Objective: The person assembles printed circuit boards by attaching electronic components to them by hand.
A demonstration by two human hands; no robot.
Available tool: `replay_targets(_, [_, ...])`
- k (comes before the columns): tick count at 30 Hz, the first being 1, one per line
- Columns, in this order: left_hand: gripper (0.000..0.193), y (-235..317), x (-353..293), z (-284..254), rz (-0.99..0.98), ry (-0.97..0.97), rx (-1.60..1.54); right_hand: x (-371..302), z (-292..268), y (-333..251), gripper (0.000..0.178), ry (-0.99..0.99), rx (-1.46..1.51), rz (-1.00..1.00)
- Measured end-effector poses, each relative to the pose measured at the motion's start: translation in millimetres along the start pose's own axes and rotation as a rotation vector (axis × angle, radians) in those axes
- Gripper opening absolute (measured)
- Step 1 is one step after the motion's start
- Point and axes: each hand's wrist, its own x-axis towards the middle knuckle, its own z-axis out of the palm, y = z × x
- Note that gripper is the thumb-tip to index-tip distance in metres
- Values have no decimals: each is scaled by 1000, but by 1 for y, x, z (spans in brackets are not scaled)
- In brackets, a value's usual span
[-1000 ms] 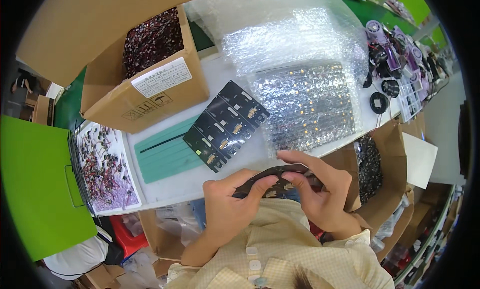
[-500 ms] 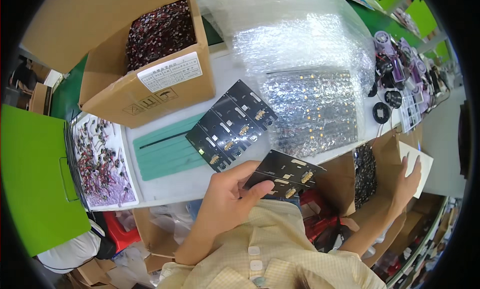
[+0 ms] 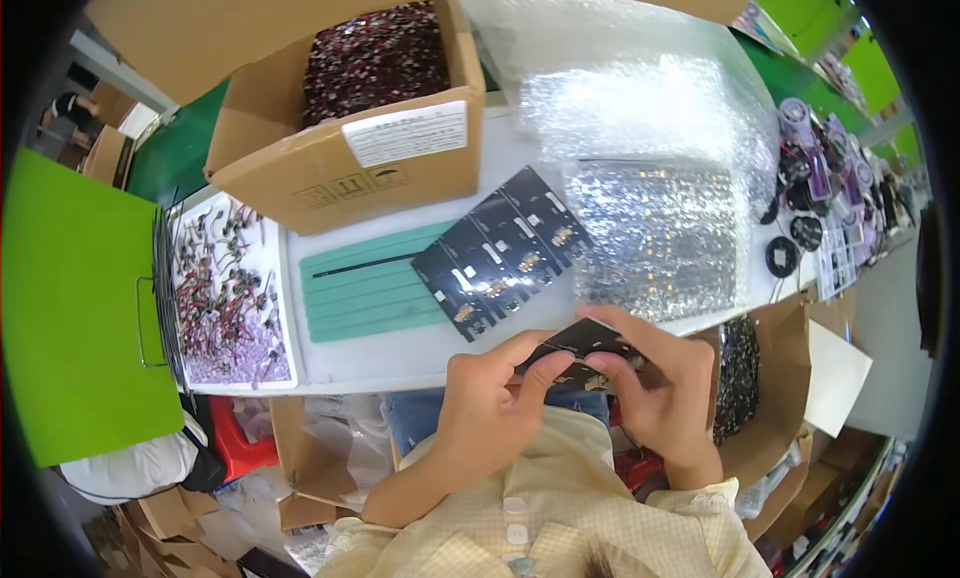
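Note:
Both hands grip one small black circuit board panel (image 3: 585,338) over the table's front edge. My left hand (image 3: 495,398) pinches its left side, thumb on top and fingers underneath. On the other side my right hand (image 3: 665,383) holds it the same way, its thumb close to the left thumb. The panel is tilted, and the thumbs cover part of its face and its gold connectors. Just beyond lies a larger black circuit board panel (image 3: 505,253) with white patches and connectors, partly over a green ridged mat (image 3: 375,303).
An open cardboard box (image 3: 400,183) full of red and black wired parts stands at the back left. A white tray (image 3: 290,348) of similar parts is at left. Bubble wrap (image 3: 650,98) covers more boards. Purple devices (image 3: 820,158) sit at right, above another carton (image 3: 785,378).
My right hand has come in from the far right and taken hold of the small panel beside my left hand. The view has shifted slightly.

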Motion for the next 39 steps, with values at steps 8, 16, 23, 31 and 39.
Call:
replay_targets(8, [14, 8, 6, -1, -5, -7, -27, -6, 16, 11, 44, 247, -275, -363])
replay_targets(16, [17, 0, 11, -11, -4, -138, -139, -72, -139, 94, 24, 1059, -545, 262])
replay_targets(23, [19, 0, 25, 27, 368, -293, -106, -90, -135, 86, 60, 722, -578, 292])
replay_targets(31, [24, 0, 26, 41, 382, -261, -214, -35, -41, 31, 40, 193, 322, 200])
replay_targets(39, [31, 3, 71, -38, 408, 427, 828, -67, -141, 88, 29, 896, -215, 256])
